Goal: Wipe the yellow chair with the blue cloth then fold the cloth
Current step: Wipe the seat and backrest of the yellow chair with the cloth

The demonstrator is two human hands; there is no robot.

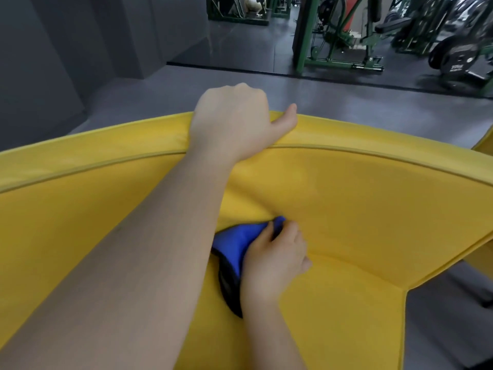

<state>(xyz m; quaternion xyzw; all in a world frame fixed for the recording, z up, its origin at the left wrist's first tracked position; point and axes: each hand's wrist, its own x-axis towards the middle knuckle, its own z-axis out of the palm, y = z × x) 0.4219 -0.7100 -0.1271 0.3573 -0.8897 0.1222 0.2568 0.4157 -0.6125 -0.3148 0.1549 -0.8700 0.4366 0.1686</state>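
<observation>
Bunching beneath right grip [274, 253] — blue cloth [236, 243]

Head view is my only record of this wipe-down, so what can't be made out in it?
- The blue cloth: mostly covered by the right hand and the left forearm; its extent is hidden.
- The left hand: its fingers go over the yellow chair backrest rim, out of sight.
- The chair's seat front: cut off by the bottom edge.
- The gym machines: blurred, cropped by the top edge.
</observation>
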